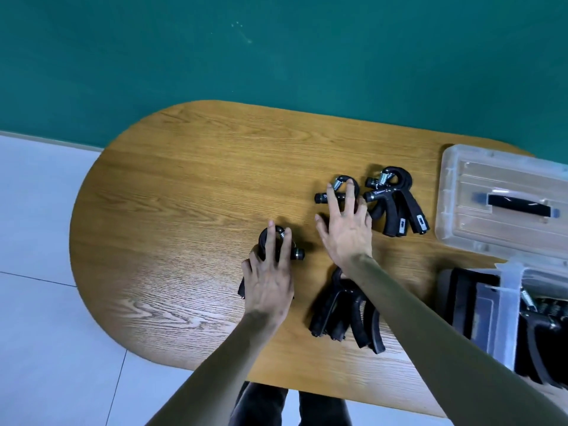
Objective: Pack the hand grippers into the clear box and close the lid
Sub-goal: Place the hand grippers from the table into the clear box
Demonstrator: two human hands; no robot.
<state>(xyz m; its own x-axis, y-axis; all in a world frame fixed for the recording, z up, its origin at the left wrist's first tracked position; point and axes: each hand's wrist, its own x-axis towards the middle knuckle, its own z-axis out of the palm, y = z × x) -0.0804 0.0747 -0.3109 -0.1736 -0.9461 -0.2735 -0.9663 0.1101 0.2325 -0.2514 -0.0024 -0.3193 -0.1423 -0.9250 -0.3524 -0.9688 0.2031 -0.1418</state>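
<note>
Left hand (270, 281), right hand (347, 232) — each spread flat on a hand gripper (278, 244), not yet closed; I'd curl fingers under handles first.

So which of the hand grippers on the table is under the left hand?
The lone one farthest left, under the left hand. The others lie further right, one under the right hand, the rest in two untouched piles.

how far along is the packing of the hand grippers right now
Partly done. Some grippers already sit in the clear box. In hand: the left hand and right hand each rest on a gripper on the table. Left: two more piles, and the lid lies off the box.
</note>
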